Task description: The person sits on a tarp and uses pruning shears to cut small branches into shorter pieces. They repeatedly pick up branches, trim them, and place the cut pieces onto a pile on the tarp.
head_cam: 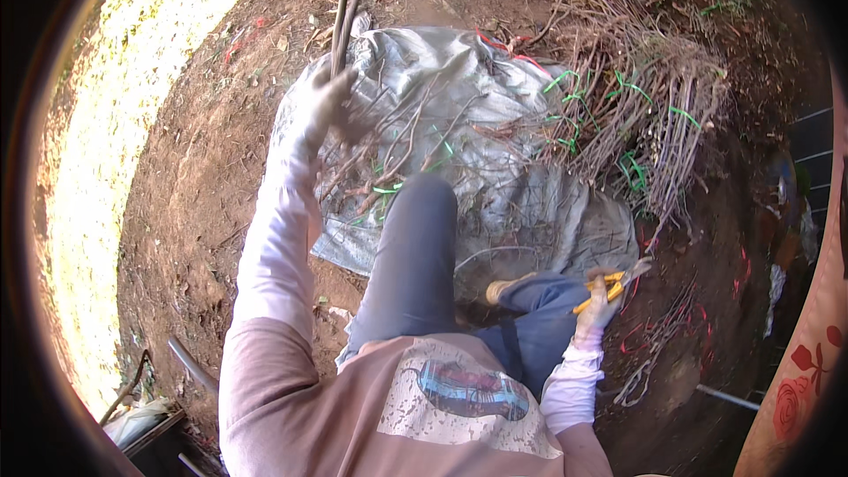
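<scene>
My left hand, in a light glove and blurred, is at the upper left of the grey plastic sheet. It grips the lower end of long woody stems, which run up out of view. At the lower right my right hand, also gloved, holds pruning shears with yellow handles; their metal jaws point right, away from the sheet. Loose cut twigs and bits of green tape lie on the sheet by my knee. A large pile of thin woody cuttings, with green ties, lies at the sheet's right side.
Brown soil surrounds the sheet. A small heap of twigs and red string lie right of my right hand. A metal rod is at the lower right, a grey pipe at the lower left. Floral cloth hangs at the right rim.
</scene>
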{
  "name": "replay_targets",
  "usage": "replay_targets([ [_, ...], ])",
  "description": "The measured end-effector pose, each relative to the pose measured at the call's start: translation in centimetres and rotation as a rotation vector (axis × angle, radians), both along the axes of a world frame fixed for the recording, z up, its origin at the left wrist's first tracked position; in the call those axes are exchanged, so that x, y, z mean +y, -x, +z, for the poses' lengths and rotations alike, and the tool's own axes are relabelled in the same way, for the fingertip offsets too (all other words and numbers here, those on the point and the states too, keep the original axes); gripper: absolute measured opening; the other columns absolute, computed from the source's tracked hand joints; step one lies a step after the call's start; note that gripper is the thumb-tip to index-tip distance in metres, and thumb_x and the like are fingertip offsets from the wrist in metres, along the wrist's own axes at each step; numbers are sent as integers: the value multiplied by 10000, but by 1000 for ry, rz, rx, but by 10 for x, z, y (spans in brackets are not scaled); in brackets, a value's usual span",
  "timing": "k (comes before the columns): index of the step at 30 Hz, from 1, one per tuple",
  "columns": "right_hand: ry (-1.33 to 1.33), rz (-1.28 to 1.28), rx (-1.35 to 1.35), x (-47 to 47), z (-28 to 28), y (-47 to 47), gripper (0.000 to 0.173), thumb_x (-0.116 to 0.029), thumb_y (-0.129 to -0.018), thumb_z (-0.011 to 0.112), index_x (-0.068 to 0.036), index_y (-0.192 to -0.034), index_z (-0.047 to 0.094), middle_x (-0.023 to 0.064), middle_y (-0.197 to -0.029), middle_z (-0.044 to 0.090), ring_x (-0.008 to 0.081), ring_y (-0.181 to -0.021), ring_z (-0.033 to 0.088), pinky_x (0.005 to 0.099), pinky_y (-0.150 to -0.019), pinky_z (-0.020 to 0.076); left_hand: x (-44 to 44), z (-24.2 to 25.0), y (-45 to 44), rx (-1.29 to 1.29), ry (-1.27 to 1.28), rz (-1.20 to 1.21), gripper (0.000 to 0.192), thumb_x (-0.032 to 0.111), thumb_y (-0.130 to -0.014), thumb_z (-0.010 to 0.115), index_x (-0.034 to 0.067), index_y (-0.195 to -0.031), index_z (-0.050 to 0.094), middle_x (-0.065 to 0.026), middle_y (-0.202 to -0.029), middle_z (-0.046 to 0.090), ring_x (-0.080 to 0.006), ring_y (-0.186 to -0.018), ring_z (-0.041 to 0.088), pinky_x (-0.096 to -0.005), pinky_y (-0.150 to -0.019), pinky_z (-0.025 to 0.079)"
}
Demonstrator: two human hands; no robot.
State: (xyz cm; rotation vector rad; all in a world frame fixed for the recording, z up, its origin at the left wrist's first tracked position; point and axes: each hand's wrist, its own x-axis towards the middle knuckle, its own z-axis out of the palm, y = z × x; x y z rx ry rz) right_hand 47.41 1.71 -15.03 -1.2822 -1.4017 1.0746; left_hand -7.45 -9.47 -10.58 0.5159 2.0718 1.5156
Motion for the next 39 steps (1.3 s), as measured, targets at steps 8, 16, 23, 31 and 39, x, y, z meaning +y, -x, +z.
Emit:
replay_targets([
  [8, 58, 151, 186, -28, -6, 5, 217, 58, -830, 581, -57, -1010, 544, 19, -906, 582, 93, -780, 549, 230, -682, 452, 77, 119, -98, -569, -1104, -669, 441, 317, -959, 506, -34, -1222, 553, -3, -631, 411, -195, -669, 493, -369, -738, 476],
  [16, 215, 305, 210, -45, 2, 20, 240, 0, -875, 607, -69, -1091, 529, 18, -837, 570, 75, -651, 548, 230, -545, 442, 121, 115, -166, -734, -902, -791, 374, 318, -975, 525, -34, -1091, 574, 15, -625, 417, -165, -604, 480, -366, -749, 505],
  [23, 29, 424, -26, -42, 27, 29, 370, -38, -765, 660, -35, -1109, 522, 68, -842, 577, 183, -724, 591, 320, -655, 481, 129, 106, -198, -850, -1181, -1181, 267, 208, -972, 474, 8, -1107, 589, 55, -518, 334, -121, -446, 367, -373, -739, 523],
  [31, -371, 292, -159, -29, 65, 46, 519, -43, -704, 677, -27, -1196, 513, 181, -1065, 604, 370, -978, 609, 401, -828, 496, 116, 98, -213, -967, -1153, -984, 307, 235, -931, 558, -31, -1078, 599, 30, -525, 408, -155, -474, 461, -388, -768, 524],
  [39, -401, 366, -130, -20, 85, 45, 537, -61, -701, 665, -39, -1217, 514, 186, -1043, 604, 365, -961, 610, 405, -822, 493, 103, 73, -226, -1172, -1065, -656, 364, 236, -943, 532, -100, -1073, 587, 26, -629, 481, -152, -589, 521, -354, -726, 533],
])
